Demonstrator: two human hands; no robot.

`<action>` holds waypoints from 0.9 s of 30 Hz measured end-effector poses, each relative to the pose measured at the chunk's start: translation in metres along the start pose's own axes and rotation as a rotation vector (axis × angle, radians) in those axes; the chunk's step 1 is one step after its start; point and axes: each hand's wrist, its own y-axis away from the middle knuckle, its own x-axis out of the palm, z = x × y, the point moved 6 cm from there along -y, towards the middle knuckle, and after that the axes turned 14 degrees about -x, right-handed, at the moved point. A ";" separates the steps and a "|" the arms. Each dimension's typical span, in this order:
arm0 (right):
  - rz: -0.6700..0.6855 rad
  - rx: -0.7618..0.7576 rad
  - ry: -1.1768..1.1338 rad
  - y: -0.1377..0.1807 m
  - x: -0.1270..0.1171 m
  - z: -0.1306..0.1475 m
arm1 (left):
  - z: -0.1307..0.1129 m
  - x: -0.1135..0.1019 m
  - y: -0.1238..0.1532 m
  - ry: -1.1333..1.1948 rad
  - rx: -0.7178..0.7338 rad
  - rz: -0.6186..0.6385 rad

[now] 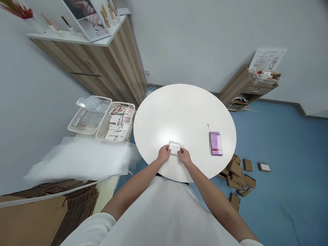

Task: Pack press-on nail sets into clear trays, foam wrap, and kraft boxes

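A small clear plastic packet (174,148) lies at the near edge of the round white table (179,116). My left hand (164,153) pinches its left end and my right hand (183,156) pinches its right end, fingers closed on it. What the packet holds is too small to make out. A purple card or phone (215,143) lies flat on the table to the right, apart from both hands.
Two white baskets (102,118) with clear bags and printed cards stand at the left on a low surface beside white padding (79,159). Small brown boxes (238,174) are scattered on the blue floor at the right. Wooden cabinets stand along the far wall.
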 end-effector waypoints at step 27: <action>0.043 -0.096 0.075 -0.131 0.148 0.116 | 0.012 -0.188 -0.089 0.100 0.000 -0.320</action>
